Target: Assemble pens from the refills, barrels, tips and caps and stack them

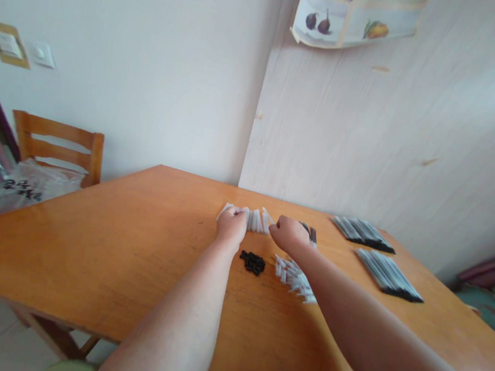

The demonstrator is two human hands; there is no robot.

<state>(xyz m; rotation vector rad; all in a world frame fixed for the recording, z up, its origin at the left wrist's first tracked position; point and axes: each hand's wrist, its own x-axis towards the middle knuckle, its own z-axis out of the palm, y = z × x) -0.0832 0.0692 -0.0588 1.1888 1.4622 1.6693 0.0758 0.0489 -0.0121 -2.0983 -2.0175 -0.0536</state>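
Observation:
Both my arms reach out over the wooden table. My left hand [231, 226] is closed at the left part of a row of whitish, translucent tubes [253, 220]; what its fingers hold, if anything, is hidden. At the right end of that row my right hand [290, 234] is closed, its fingertips beside a slanting whitish tube [266, 216]. I cannot make out whether it grips that tube. Nearer to me lies a small pile of short black pieces [253, 262]. A heap of clear, pointed pieces [294, 277] lies below my right hand, partly behind the forearm.
On the right of the table [132, 243] lie two flat bundles of clear, pen-like sticks with black ends, a far bundle [361, 231] and a near bundle [389, 274]. Dark sticks [313, 236] show behind my right hand. A chair [61, 141] with a plastic bag [35, 186] stands left.

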